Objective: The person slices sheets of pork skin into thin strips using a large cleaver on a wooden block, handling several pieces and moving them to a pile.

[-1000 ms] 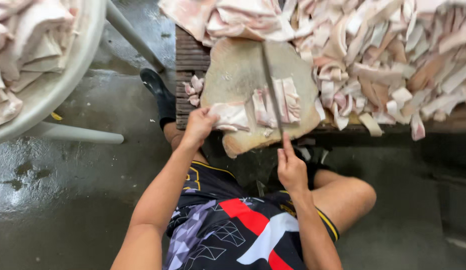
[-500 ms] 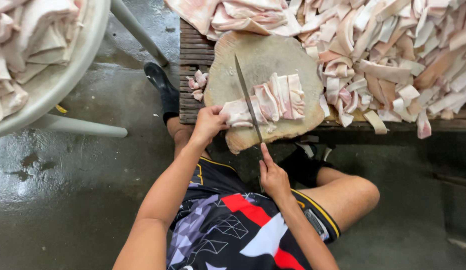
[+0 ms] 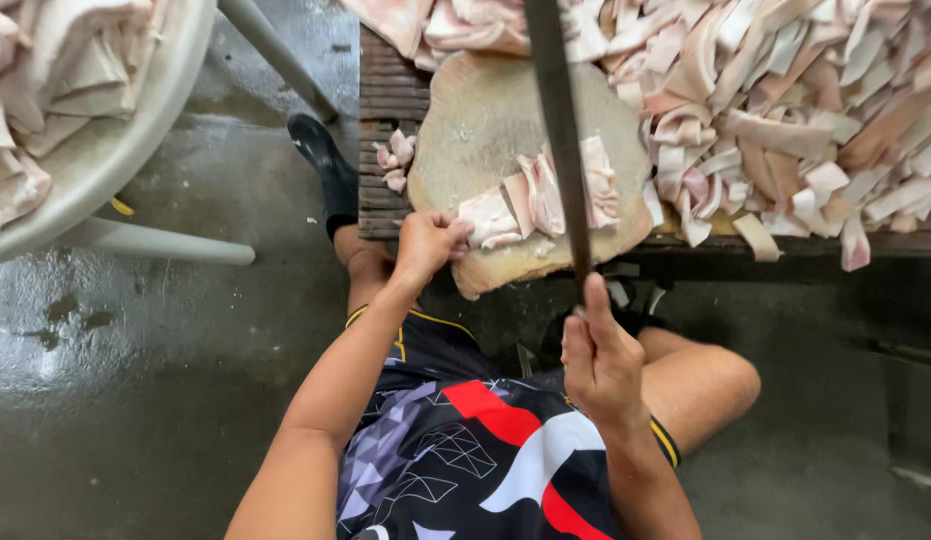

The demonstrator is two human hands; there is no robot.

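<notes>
My left hand (image 3: pixel 429 243) presses on the near end of a strip of pale pink meat (image 3: pixel 541 195) that lies on a round wooden chopping block (image 3: pixel 486 120). My right hand (image 3: pixel 598 355) grips the handle of a long dark knife (image 3: pixel 561 130). The blade is raised above the block and points away from me, over the cut strips. Its tip runs out of the top of the view.
A big heap of cut meat strips (image 3: pixel 786 110) covers the wooden bench (image 3: pixel 386 90) to the right of the block. A pale basin (image 3: pixel 106 150) full of meat stands at the left on a white metal frame. Below lie the wet concrete floor and my knees.
The knife has swung up from lying across the meat to a raised position, and my right hand has pulled back toward my body. My left hand stays on the meat.
</notes>
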